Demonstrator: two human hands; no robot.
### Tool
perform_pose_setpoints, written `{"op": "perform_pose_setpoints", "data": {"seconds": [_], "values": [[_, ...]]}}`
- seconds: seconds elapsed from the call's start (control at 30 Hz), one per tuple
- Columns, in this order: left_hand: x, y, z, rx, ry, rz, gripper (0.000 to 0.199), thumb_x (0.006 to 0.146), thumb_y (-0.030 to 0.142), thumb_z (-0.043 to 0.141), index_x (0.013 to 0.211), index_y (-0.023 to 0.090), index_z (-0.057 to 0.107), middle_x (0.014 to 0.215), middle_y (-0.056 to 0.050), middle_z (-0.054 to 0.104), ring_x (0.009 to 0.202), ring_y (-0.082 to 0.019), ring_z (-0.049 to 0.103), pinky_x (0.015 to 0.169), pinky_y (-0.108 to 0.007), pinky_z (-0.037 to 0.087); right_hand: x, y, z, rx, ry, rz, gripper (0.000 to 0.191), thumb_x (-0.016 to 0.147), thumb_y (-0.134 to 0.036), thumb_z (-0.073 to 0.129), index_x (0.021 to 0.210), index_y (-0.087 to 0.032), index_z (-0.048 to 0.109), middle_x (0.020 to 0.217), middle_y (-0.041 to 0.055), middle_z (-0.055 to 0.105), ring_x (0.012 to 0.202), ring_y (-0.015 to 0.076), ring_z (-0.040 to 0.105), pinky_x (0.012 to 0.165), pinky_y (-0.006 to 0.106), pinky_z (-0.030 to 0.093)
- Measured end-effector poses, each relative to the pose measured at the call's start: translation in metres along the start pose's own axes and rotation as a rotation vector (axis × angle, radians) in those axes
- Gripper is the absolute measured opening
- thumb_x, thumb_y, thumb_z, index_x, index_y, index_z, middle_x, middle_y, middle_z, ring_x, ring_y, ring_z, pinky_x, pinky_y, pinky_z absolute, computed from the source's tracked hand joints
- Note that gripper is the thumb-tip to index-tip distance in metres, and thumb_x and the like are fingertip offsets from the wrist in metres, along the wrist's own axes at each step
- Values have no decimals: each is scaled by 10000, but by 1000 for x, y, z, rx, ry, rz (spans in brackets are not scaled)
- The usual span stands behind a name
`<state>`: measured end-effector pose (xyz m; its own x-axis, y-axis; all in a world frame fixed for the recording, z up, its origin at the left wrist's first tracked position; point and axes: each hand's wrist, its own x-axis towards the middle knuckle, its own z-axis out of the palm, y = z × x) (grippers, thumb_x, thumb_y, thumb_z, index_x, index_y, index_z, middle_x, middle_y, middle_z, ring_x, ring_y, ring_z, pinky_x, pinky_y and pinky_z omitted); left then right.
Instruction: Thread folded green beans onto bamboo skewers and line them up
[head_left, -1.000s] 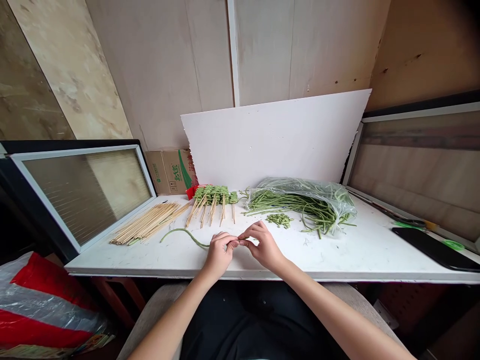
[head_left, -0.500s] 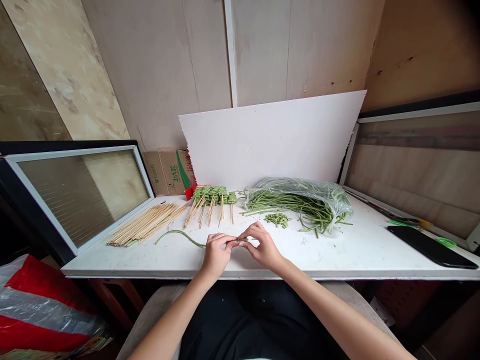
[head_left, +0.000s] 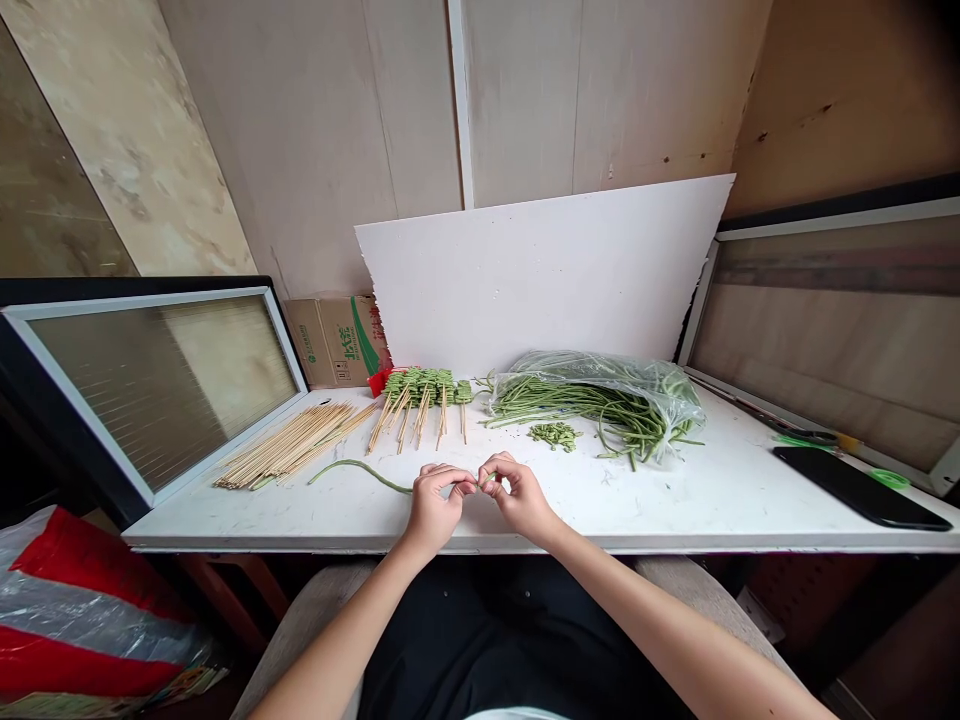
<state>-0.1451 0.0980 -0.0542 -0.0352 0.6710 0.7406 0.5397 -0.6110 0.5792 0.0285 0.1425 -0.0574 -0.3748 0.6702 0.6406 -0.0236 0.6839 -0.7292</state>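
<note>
A long green bean point(head_left: 360, 466) trails left across the white table from my left hand point(head_left: 439, 500), whose fingers are pinched round it. Close beside it, my right hand point(head_left: 517, 495) pinches the bean's right end, and the two hands' fingertips nearly touch. Behind my hands lie skewers threaded with bean pieces point(head_left: 426, 385), their sticks pointing toward me. A small pile of short bean pieces point(head_left: 555, 435) sits to the right of them. Bare wooden skewers point(head_left: 292, 448) are heaped at the left.
A clear plastic bag of long beans point(head_left: 600, 395) lies at the back right. A black phone point(head_left: 859, 487) and a green ring point(head_left: 889, 479) are at the far right. Behind the table stand a white board point(head_left: 540, 280) and a cardboard box point(head_left: 330, 340).
My right hand's fingers have closed in and shifted slightly left at the bean's end. Less of the bean shows between my hands. The view has tilted slightly.
</note>
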Motion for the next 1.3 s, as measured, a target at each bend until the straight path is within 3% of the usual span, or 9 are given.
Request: {"op": "perform_pose_setpoints", "data": {"seconds": [0.13, 0.27, 0.47, 0.67, 0.87, 1.1, 1.2, 1.3], "values": [[3, -6, -4, -148, -36, -146, 126, 906, 259, 724, 840, 189, 804, 817, -72, 796, 795, -218, 739, 803, -348, 588, 5, -4, -6, 10, 31, 18, 187, 957, -404, 716, 902, -231, 763, 881, 61, 730, 873, 226, 625, 763, 344, 489], [3, -21, -6, -215, -74, -261, 228, 956, 363, 697, 963, 158, 797, 846, -89, 788, 767, -200, 728, 740, -317, 601, 18, 5, -33, -222, 64, 35, 243, 960, -455, 705, 994, -239, 810, 940, 91, 756, 933, 265, 633, 743, 368, 490], [-7, -37, 5, -158, -171, -184, 247, 1016, 293, 589, 1069, 161, 792, 976, -111, 772, 869, -199, 731, 785, -323, 600, 22, 47, -67, -590, 15, 121, 211, 939, -321, 677, 1003, -200, 837, 952, 120, 776, 973, 309, 635, 885, 460, 505], [-9, -36, 6, -116, -192, -151, 234, 1002, 265, 606, 1066, 184, 816, 1029, -115, 731, 913, -204, 709, 794, -322, 587, 16, 63, -64, -654, -59, 90, 124, 897, -244, 723, 914, -232, 846, 895, 102, 790, 1007, 322, 618, 879, 441, 504], [-9, -38, 7, -109, -189, -171, 206, 973, 230, 626, 1037, 188, 817, 1025, -107, 748, 926, -210, 712, 810, -329, 578, 17, 67, -72, -609, -137, 58, 236, 946, -190, 628, 828, -212, 831, 889, 97, 786, 931, 280, 613, 919, 435, 482], [-11, -39, 10, -153, -112, -285, 273, 881, 209, 730, 1149, 166, 761, 929, -81, 788, 861, -202, 733, 811, -336, 581, 23, 47, -77, -526, -111, 94, 213, 997, -250, 605, 1024, -210, 813, 1048, 110, 791, 1029, 281, 652, 932, 441, 516], [-11, -38, 9, -189, -106, -302, 304, 857, 250, 777, 1145, 160, 747, 909, -78, 789, 843, -200, 739, 801, -335, 594, 23, 26, -67, -410, -208, 73, 175, 957, -325, 716, 1090, -243, 794, 1112, 81, 784, 1094, 270, 664, 913, 406, 537], [-11, -36, 9, -225, -111, -318, 343, 840, 281, 803, 1153, 158, 735, 885, -70, 780, 796, -189, 733, 766, -325, 608, 19, 8, -50, -291, -331, 11, 375, 843, -446, 861, 1152, -250, 778, 1092, 75, 788, 1041, 255, 698, 881, 374, 550]]}}
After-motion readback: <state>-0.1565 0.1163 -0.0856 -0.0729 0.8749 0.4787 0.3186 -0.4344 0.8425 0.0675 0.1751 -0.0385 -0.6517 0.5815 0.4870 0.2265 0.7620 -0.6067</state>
